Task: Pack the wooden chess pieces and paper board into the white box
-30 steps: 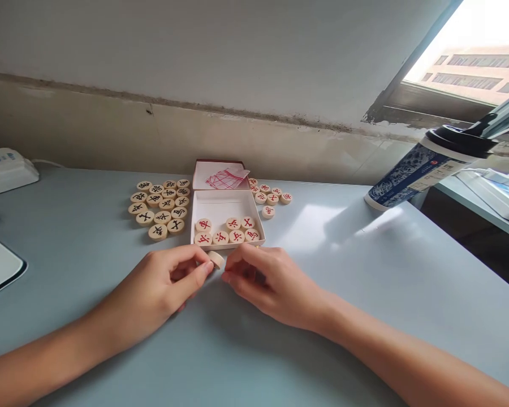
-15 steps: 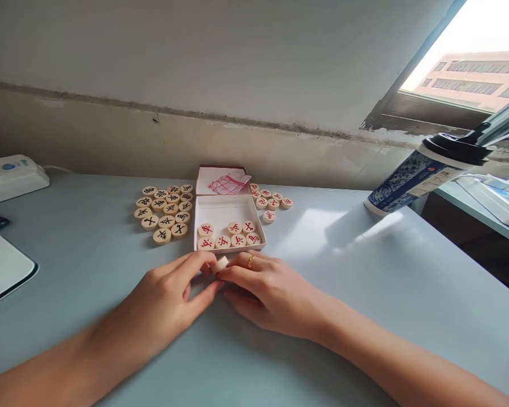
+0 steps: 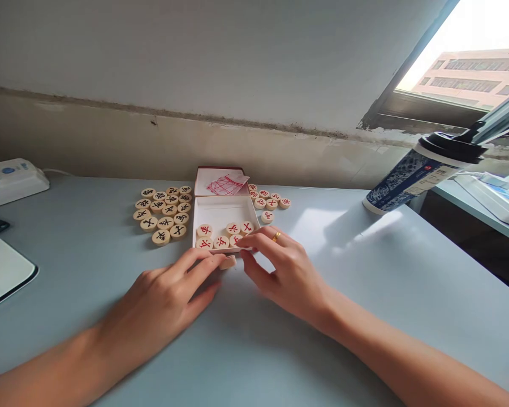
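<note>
A white open box (image 3: 219,212) holds several round wooden pieces with red characters (image 3: 233,228) along its front. My right hand (image 3: 286,268), a gold ring on one finger, arches over the box's front right corner. Its index tip is inside on the pieces and its thumb is outside the front wall. What it pinches is hidden. A loose wooden piece (image 3: 228,262) lies on the table just in front of the box. My left hand (image 3: 167,297) lies stretched toward it, fingers apart, index tip beside the piece.
Several black-character pieces (image 3: 161,211) lie left of the box, several red ones (image 3: 270,201) right of it. The box lid with a red-lined paper (image 3: 221,182) lies behind. A blue-white lidded cup (image 3: 419,172) stands at right, white devices (image 3: 9,176) at left.
The wooden piece held between both hands now lies on the table. My right hand has moved forward onto the box's front right corner; my left hand has flattened out.
</note>
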Available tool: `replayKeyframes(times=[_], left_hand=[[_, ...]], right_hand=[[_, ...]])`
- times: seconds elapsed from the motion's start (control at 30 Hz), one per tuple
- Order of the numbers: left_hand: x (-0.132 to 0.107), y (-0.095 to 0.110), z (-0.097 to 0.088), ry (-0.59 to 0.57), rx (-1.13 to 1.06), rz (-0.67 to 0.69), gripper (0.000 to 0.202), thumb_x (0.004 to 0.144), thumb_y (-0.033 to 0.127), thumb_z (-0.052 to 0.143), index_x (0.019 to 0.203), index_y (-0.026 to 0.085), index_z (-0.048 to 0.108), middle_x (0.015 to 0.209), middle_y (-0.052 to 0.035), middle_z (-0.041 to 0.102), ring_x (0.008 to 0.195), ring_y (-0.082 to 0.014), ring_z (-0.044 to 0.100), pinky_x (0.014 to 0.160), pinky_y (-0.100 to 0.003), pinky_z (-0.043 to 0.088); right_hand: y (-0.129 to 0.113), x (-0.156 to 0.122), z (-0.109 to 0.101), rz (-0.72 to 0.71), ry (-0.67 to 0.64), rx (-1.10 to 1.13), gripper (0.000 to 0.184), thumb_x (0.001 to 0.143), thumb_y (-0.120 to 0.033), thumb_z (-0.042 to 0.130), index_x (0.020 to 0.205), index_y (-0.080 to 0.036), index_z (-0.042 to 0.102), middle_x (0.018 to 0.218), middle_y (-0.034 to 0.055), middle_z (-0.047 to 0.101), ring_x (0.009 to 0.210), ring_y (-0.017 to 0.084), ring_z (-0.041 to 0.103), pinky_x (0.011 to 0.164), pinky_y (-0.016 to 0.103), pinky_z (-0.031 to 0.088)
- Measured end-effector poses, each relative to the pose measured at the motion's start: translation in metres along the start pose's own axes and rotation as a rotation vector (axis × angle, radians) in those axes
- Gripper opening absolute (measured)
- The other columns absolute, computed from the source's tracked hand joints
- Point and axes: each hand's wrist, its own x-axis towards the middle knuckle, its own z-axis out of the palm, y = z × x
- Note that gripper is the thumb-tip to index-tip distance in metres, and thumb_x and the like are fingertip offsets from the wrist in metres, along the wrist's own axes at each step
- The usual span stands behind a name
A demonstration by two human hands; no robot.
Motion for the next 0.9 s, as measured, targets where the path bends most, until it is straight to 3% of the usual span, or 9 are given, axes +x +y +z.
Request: replayKeyframes(times=[0.13,0.27,0.37,0.53,0.63,0.73,0.9], left_hand=[[0.003,0.002,-0.001,-0.03,-0.004,0.075,0.022,0.099,0.025,0.044,0.12,0.025,0.052,0.115,-0.0006,0.064,0.08,-0.0163,0.07,0.057,-0.028,0.048],[0.005,0.001,-0.002,-0.116,-0.077,0.114,0.019,0.099,0.021,0.043,0.114,0.024,0.055,0.118,-0.0018,0.063,0.089,-0.0175,0.07,0.064,-0.028,0.05],[0.006,0.002,-0.002,-0.099,-0.116,0.137,0.017,0.099,0.02,0.044,0.111,0.022,0.056,0.119,-0.0028,0.065,0.094,-0.0182,0.069,0.069,-0.028,0.051],[0.008,0.002,-0.008,-0.065,-0.181,0.179,0.012,0.097,0.018,0.048,0.103,0.02,0.058,0.104,-0.0005,0.07,0.092,-0.0161,0.068,0.081,-0.027,0.05],[0.016,-0.006,-0.018,0.016,-0.166,0.128,0.012,0.094,0.021,0.053,0.105,0.022,0.059,0.103,-0.0001,0.07,0.097,-0.0174,0.065,0.089,-0.029,0.046],[0.036,-0.019,-0.025,0.043,-0.096,0.015,0.012,0.093,0.028,0.053,0.098,0.023,0.063,0.099,-0.0004,0.07,0.095,-0.0206,0.062,0.088,-0.031,0.043],[0.079,-0.036,-0.024,-0.137,-0.126,-0.244,0.018,0.089,0.036,0.053,0.09,0.024,0.065,0.088,0.0005,0.068,0.083,-0.0195,0.061,0.073,-0.028,0.041]], right_hand=[[0.001,-0.001,0.001,0.045,-0.147,-0.021,0.016,0.092,-0.015,0.048,0.091,-0.014,0.064,0.082,0.0049,0.064,0.073,0.015,0.058,0.065,0.028,0.047],[-0.005,-0.003,0.002,0.03,-0.282,-0.008,0.017,0.093,-0.017,0.047,0.088,-0.016,0.063,0.08,0.0038,0.065,0.074,0.015,0.059,0.066,0.028,0.049],[-0.004,-0.002,0.0,0.024,-0.228,-0.046,0.017,0.094,-0.016,0.045,0.09,-0.017,0.062,0.081,0.0045,0.065,0.076,0.016,0.058,0.068,0.029,0.049],[0.007,0.002,-0.003,0.073,-0.094,-0.233,0.017,0.095,-0.015,0.046,0.091,-0.018,0.061,0.095,0.0082,0.064,0.087,0.02,0.055,0.079,0.036,0.048],[0.013,0.003,-0.003,0.163,-0.109,-0.29,0.015,0.096,-0.023,0.049,0.097,-0.018,0.063,0.11,0.0118,0.061,0.098,0.024,0.054,0.083,0.039,0.049],[0.017,0.003,-0.001,0.225,-0.158,-0.252,0.017,0.097,-0.025,0.048,0.099,-0.019,0.063,0.11,0.0108,0.06,0.098,0.022,0.056,0.083,0.038,0.05],[0.017,0.003,-0.001,0.239,-0.158,-0.224,0.016,0.098,-0.025,0.047,0.095,-0.02,0.062,0.107,0.0091,0.06,0.096,0.021,0.057,0.082,0.037,0.05]])
